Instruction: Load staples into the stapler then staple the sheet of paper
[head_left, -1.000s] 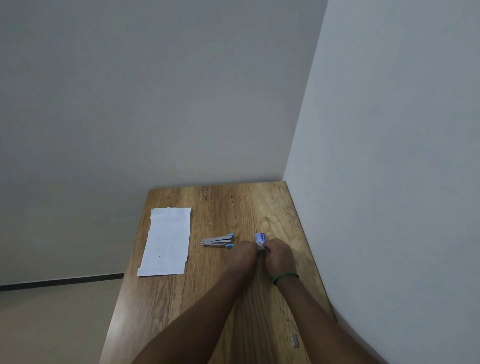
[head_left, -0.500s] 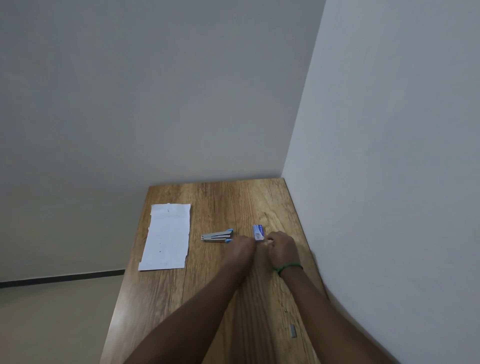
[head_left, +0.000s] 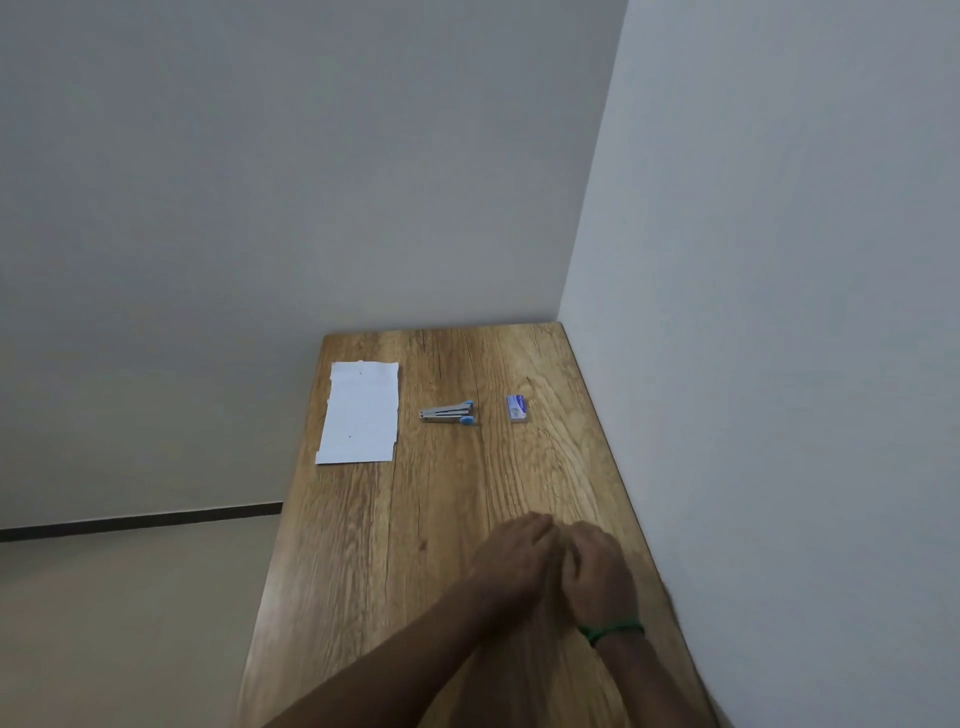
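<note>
1. Near the table's (head_left: 363, 545) front edge, left hand (head_left: 511, 564) and right hand (head_left: 597, 571) meet, fingers curled; I cannot tell what they hold.
2. Beyond them: staple box (head_left: 518, 408), stapler (head_left: 447, 413), paper (head_left: 358, 413) further left.
3. Risk: staples, if pinched there, may crumble or drop.
4. Earlier both hands touched the box; now they're well apart.

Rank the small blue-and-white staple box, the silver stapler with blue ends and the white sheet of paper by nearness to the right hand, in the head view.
1. Staple box, ahead of the right hand, by the wall.
2. Stapler, in the middle, left of the box.
3. Sheet of paper, farthest left.
</note>
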